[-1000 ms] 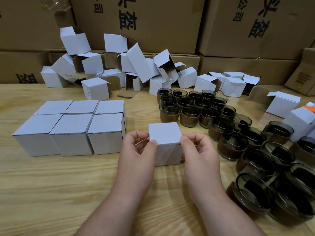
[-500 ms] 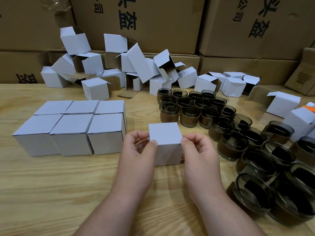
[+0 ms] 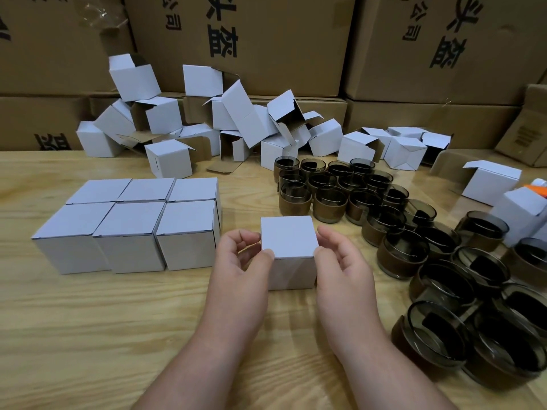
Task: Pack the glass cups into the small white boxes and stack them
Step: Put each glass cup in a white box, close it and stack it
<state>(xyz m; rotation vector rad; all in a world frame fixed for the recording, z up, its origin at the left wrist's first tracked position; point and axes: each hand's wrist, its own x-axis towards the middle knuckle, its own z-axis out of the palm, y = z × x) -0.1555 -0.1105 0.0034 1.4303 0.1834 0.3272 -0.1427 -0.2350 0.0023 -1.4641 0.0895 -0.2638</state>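
I am holding a closed white box (image 3: 288, 251) on the surface (image 3: 88, 321), left hand (image 3: 239, 270) pinching its near left corner, right hand (image 3: 343, 270) with fingers (image 3: 321, 251) loosely curled against its right side. Next, I judge, comes a level lift onto the six-box block (image 3: 133, 223), edges squared. Whether a cup sits inside, I cannot tell. Dark glass cups (image 3: 393, 229) are waiting unpacked at right; empty boxes (image 3: 236, 125), flaps open, are lying heaped behind.

Even soft indoor light, faint shadows; wide-angle bending at edges, corners perhaps slightly soft.
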